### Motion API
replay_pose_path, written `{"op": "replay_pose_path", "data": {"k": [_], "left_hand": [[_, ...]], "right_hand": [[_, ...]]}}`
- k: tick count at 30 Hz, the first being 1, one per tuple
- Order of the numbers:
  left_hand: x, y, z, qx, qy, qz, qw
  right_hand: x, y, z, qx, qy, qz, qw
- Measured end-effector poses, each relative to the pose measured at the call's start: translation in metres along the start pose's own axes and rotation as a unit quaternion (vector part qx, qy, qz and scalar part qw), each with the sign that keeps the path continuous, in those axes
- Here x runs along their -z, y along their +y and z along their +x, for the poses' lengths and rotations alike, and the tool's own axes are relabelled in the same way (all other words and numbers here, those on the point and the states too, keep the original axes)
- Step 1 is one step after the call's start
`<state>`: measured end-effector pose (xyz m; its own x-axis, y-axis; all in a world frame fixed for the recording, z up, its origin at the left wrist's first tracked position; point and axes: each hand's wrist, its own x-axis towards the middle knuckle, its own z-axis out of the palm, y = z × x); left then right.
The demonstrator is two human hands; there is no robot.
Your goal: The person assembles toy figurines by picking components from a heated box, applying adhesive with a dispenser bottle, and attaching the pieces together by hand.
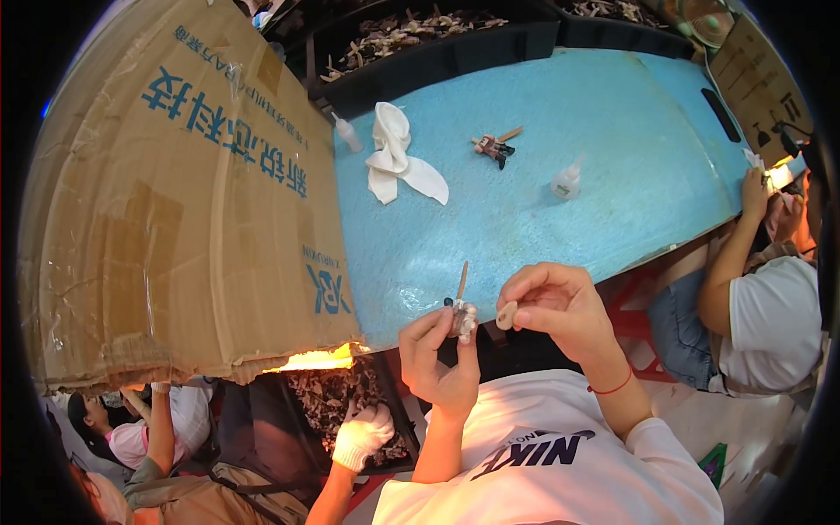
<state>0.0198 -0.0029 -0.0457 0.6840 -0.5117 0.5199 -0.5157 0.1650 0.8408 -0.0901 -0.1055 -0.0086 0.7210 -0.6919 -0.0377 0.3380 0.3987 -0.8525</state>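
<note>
My left hand (440,357) pinches a small figurine (464,322) between thumb and fingertips, just past the table's near edge. The figurine is pale and dark, and a thin brown stick rises from it. Close to its right, my right hand (560,308) grips a small pale oval piece (507,316) with thumb and forefinger. The piece and the figurine are apart. Farther off on the blue tabletop (472,227) lies another small figurine (492,149), brown and dark, with a flat stick at its side.
A white squeeze bottle (566,180) stands to the right, another small bottle (347,133) at left. Beside that lies a crumpled white cloth (394,157). A tall cardboard sheet (192,210) borders the left. Black bins (446,63) of small parts stand behind. A co-worker's gloved hand (364,435) reaches into a parts bin.
</note>
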Motion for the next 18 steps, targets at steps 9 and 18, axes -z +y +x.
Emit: {"op": "replay_pose_path", "data": {"k": [9, 18], "left_hand": [[0.001, -0.006, -0.001, -0.11, 0.02, 0.065, 0.992], [0.001, -0.007, 0.002, -0.125, 0.011, 0.067, 0.99]], "right_hand": [[-0.013, -0.001, -0.008, -0.028, 0.009, 0.007, 1.0], [-0.01, 0.004, -0.005, -0.05, -0.015, 0.043, 0.998]]}}
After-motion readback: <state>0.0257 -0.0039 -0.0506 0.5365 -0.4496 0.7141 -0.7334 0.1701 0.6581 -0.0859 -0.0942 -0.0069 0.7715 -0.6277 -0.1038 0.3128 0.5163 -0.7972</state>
